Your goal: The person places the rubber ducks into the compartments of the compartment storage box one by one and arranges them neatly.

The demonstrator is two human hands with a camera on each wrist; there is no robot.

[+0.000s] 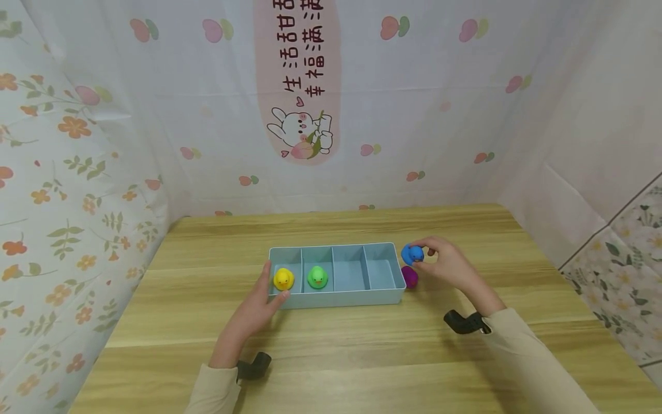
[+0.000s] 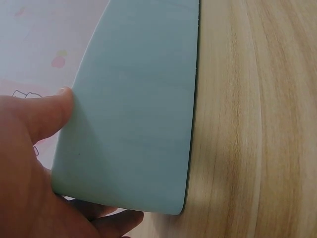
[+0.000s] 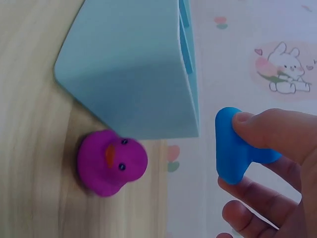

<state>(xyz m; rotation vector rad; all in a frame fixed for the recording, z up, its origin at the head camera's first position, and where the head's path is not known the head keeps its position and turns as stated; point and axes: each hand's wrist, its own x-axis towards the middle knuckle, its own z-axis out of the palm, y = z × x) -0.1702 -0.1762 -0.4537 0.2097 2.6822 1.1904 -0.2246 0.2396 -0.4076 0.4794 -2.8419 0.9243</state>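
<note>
A light blue box (image 1: 336,299) with several compartments in a row stands on the table. A yellow rubber duck (image 1: 283,279) sits in its leftmost compartment, and a green rubber duck (image 1: 318,277) in the one beside it. My left hand (image 1: 258,303) rests against the box's left end, thumb at the front rim, as the left wrist view also shows. With thumb and fingers, my right hand (image 1: 446,263) pinches a blue rubber duck (image 3: 232,146), held up beyond the box's right end. Below it a purple rubber duck (image 3: 110,162) sits on the table by that end.
The wooden table (image 1: 331,356) reaches back to a patterned cloth (image 1: 424,132) hanging behind it. More cloth hangs at both sides. Each wrist wears a black camera mount, seen at the left (image 1: 253,366) and right (image 1: 464,322).
</note>
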